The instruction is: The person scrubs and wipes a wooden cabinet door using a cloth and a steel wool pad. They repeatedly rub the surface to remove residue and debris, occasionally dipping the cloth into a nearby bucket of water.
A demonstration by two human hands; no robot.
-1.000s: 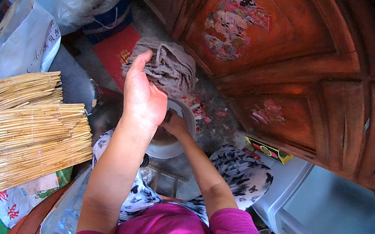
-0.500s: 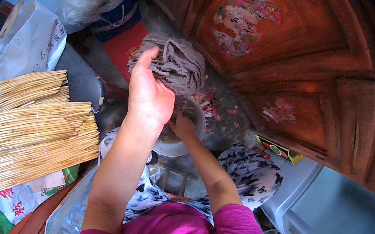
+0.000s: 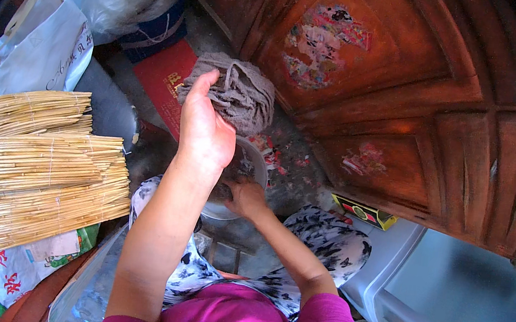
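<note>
Grey-brown cloth (image 3: 235, 91), bunched and twisted into a loose wad, is being held up just above the centre of the frame, over a white bowl (image 3: 251, 166). Its long axis is running roughly left to right, with the folded strands hanging down toward the bowl at the right end. The cloth is being pinched by the left hand (image 3: 205, 130), whose fingers are closed on its left side while the forefinger is pointing up toward the top of the frame. The bowl's near rim is being gripped by the right hand (image 3: 245, 198), fingers curled over the edge, just below the frame's centre. A bundle of pale reed matting (image 3: 32, 165) is lying at the left of the frame, with a white paper bag (image 3: 43, 48) above it in the upper left. A carved red-brown wooden cabinet (image 3: 408, 96) is filling the upper right.
</note>
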